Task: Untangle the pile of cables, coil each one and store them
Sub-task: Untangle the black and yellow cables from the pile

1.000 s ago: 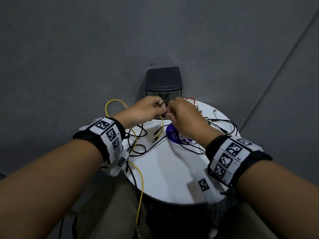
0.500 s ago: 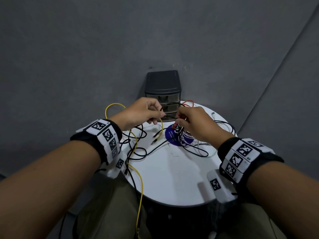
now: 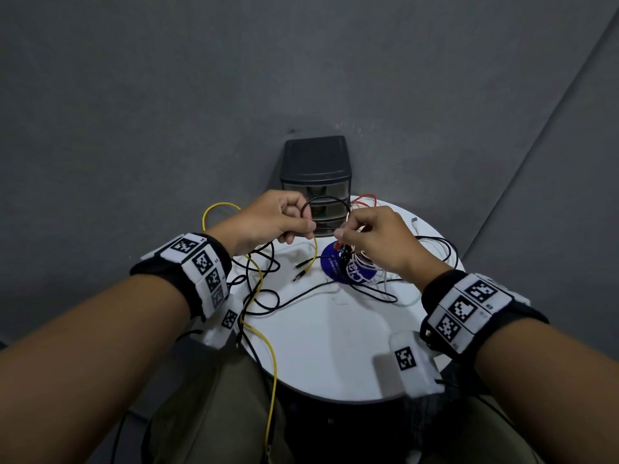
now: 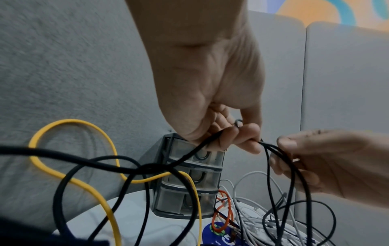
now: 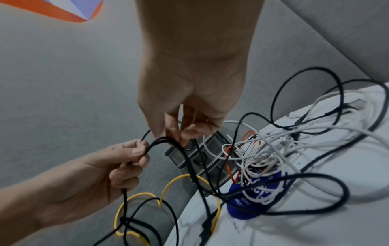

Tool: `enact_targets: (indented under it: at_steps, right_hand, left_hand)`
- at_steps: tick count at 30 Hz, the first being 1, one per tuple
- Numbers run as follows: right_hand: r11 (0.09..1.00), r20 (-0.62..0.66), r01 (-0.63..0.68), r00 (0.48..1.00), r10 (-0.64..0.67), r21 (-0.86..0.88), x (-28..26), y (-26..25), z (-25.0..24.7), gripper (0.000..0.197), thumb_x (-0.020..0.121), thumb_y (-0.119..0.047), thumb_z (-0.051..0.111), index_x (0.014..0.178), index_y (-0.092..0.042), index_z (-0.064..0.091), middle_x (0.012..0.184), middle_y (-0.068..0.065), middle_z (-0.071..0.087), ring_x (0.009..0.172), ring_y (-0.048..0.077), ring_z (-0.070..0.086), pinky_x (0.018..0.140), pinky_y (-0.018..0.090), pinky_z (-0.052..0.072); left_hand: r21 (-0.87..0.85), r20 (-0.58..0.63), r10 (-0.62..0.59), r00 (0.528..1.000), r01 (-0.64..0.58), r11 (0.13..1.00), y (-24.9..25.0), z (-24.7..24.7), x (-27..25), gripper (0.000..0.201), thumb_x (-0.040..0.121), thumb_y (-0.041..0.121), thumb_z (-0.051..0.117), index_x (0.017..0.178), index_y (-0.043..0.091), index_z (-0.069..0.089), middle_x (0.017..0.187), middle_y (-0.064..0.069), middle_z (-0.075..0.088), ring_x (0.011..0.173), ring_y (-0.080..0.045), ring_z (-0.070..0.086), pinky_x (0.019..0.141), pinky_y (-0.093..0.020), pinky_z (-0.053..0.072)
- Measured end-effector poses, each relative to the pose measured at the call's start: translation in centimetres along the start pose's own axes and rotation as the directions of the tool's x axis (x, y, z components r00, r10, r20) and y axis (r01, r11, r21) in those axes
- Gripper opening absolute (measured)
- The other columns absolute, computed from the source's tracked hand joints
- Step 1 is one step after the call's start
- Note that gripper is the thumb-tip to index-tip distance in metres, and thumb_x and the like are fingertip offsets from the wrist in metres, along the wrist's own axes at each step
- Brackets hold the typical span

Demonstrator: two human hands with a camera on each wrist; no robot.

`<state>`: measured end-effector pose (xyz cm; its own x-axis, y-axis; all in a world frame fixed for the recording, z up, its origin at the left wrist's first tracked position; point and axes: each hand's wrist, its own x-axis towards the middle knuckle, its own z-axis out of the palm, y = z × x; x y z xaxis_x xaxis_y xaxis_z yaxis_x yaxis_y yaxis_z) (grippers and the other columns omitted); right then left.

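Observation:
A thin black cable (image 3: pixel 326 199) arcs in a small loop between my two hands, above the round white table (image 3: pixel 335 346). My left hand (image 3: pixel 306 226) pinches one side of the loop between thumb and curled fingers (image 4: pixel 244 133). My right hand (image 3: pixel 345 231) pinches the other side, its fingertips (image 5: pixel 181 134) closed round the black strands (image 5: pixel 164 139). More of the black cable (image 4: pixel 147 168) hangs down to a knot, crossing a yellow cable (image 3: pixel 261 289). A tangle of white, red and black cables (image 3: pixel 365 272) lies under my right hand.
A small dark drawer unit (image 3: pixel 316 169) with three closed clear drawers stands at the table's far edge against a grey wall. A blue disc (image 3: pixel 335 266) lies beneath the tangle. The yellow cable hangs over the table's near-left edge to my lap.
My hands, pressed together a second ago, have drawn apart. The black cable now stands up in a loop between them.

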<state>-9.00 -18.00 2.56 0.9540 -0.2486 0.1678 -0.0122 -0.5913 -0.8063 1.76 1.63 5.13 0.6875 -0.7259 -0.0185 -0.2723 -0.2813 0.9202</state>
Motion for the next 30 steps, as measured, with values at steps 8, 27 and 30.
enact_targets:
  at_steps: [8, 27, 30]
  right_hand:
    - [0.998, 0.153, 0.031, 0.988, -0.022, -0.052, 0.0, -2.2, 0.4, 0.021, 0.098, -0.023, 0.063, 0.079, -0.016, 0.07, 0.068, -0.001, 0.065, 0.06, 0.009, 0.054, 0.06, 0.025, 0.042]
    - [0.969, -0.098, -0.137, 0.988, 0.119, -0.208, -0.6, -1.5, -2.8, 0.026, 0.073, -0.053, 0.059, 0.082, -0.032, 0.07, 0.081, -0.01, 0.07, 0.09, 0.021, 0.064, 0.093, 0.047, 0.047]
    - [0.931, 0.11, 0.079, 0.993, -0.042, -0.357, -0.6, -3.6, -0.6, 0.01, 0.092, -0.037, 0.059, 0.097, -0.033, 0.067, 0.098, -0.01, 0.063, 0.095, 0.014, 0.056, 0.083, 0.038, 0.037]
  left_hand:
    - [0.048, 0.045, 0.049, 0.998, -0.051, 0.998, -0.3, 1.0, 0.8, 0.016, 0.092, 0.012, 0.073, 0.088, 0.013, 0.058, 0.073, -0.007, 0.068, 0.053, -0.017, 0.054, 0.053, -0.026, 0.04]
    - [-0.008, 0.034, 0.022, 0.999, -0.022, 1.0, 0.8, 1.0, 0.6, 0.021, 0.098, 0.009, 0.065, 0.088, 0.013, 0.048, 0.074, -0.016, 0.059, 0.045, 0.0, 0.048, 0.042, -0.016, 0.028]
    - [0.001, 0.084, 0.048, 0.995, -0.049, 0.999, 1.9, 1.5, 0.6, 0.02, 0.097, 0.012, 0.067, 0.086, 0.015, 0.05, 0.072, -0.011, 0.064, 0.056, -0.006, 0.053, 0.045, -0.018, 0.028]
